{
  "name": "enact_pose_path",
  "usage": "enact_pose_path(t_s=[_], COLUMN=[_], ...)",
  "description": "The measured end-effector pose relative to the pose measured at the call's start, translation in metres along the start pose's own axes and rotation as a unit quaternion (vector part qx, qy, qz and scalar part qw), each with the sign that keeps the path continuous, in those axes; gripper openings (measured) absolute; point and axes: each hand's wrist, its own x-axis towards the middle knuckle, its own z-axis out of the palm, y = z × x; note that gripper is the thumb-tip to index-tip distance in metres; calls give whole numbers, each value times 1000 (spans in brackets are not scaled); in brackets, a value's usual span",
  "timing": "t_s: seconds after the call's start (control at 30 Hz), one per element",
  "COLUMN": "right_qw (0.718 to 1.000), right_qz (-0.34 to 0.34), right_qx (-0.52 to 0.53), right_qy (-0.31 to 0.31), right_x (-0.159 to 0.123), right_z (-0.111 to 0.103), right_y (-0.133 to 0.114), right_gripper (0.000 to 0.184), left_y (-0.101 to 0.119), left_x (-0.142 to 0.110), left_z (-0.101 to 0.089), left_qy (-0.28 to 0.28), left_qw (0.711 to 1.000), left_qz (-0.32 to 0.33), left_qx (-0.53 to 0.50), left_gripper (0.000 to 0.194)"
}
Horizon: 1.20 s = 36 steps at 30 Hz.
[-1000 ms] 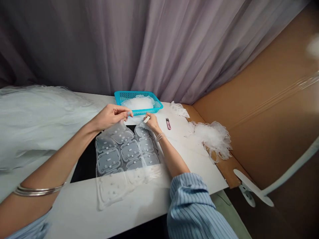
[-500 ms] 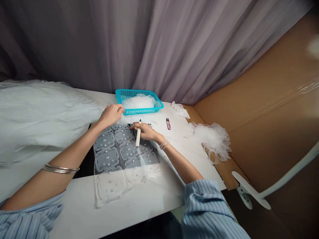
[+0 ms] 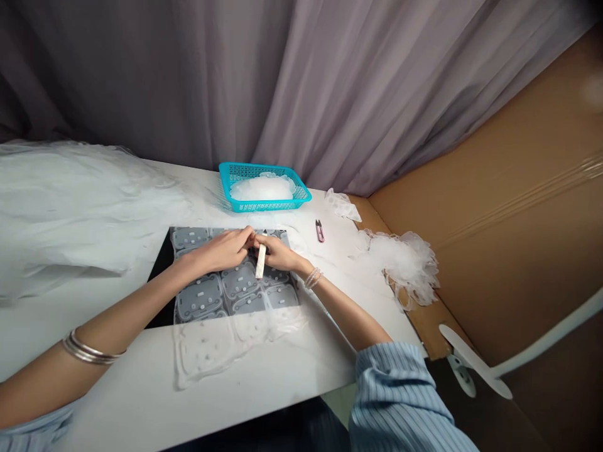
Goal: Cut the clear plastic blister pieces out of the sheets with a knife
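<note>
A sheer white lace sheet (image 3: 221,295) with rounded-rectangle motifs lies flat over a black mat (image 3: 160,276) on the white table (image 3: 264,383). My right hand (image 3: 276,253) is closed around a slim white pen-like tool (image 3: 260,260), held upright over the sheet. My left hand (image 3: 226,249) rests on the lace just left of it, fingers curled and pinching at the fabric beside the tool's tip. The two hands touch at the fingertips.
A turquoise basket (image 3: 264,187) holding white lace pieces stands at the back. A small pink thread snip (image 3: 320,231) lies right of it. Loose lace scraps (image 3: 405,260) pile at the right by a brown cardboard wall (image 3: 494,207). White tulle (image 3: 70,201) covers the left side.
The lifted far edge of the lace has been laid flat. My left hand came down from the basket side to meet my right hand, which turned the white tool upright.
</note>
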Motion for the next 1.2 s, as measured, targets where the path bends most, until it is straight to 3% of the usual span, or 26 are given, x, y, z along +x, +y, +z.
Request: enact_pose_path(t_s=[0.27, 0.43, 0.63, 0.77, 0.97, 1.1, 1.2], right_qw=[998, 998, 999, 999, 997, 999, 998], right_qz=[-23, -16, -11, -1, 38, 17, -16], right_qx=[-32, -47, -45, -36, -38, -44, -48], right_qy=[-42, -35, -28, -8, 47, 12, -40], right_x=[-4, -13, -25, -32, -45, -30, -23], right_z=[4, 1, -6, -9, -30, -24, -14], right_y=[-8, -4, -4, -2, 9, -12, -37], right_gripper=[20, 15, 20, 21, 19, 7, 11], left_y=[0, 5, -3, -10, -22, -8, 8], left_x=[-10, -3, -12, -24, -44, -38, -31], left_z=[-5, 11, 20, 13, -9, -9, -6], left_qy=[-66, -97, -106, -96, -68, -60, -66], left_qw=[997, 994, 994, 994, 997, 998, 996], left_qz=[35, 36, 27, 28, 7, 27, 50], left_qx=[37, 18, -24, -35, -27, -5, 15], left_gripper=[32, 30, 32, 30, 36, 33, 31])
